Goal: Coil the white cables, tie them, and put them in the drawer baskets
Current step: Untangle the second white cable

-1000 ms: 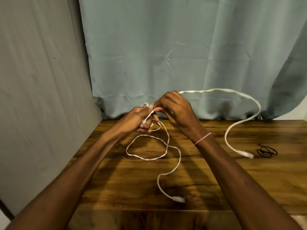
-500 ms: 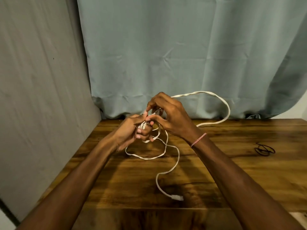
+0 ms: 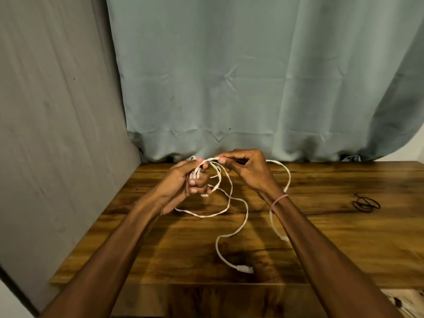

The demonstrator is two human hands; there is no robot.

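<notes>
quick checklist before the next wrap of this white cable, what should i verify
1. Coil secure: ok, left hand grips several loops.
2. Next stretch held: ok, right hand pinches the white cable.
3. Tail untangled: cannot tell, it crosses itself on the table before its plug.
4. Tie ready: cannot tell, thin black loops lie far right.
5. Drawer baskets in sight: not ok, none visible.

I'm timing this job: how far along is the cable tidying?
Done: a few loops of the white cable are gathered in the left-hand grip. In hand: the right-hand grip pinches the cable to lay another loop. Left: a loose tail with its connector lies on the table, nothing is tied, and no basket shows.
</notes>
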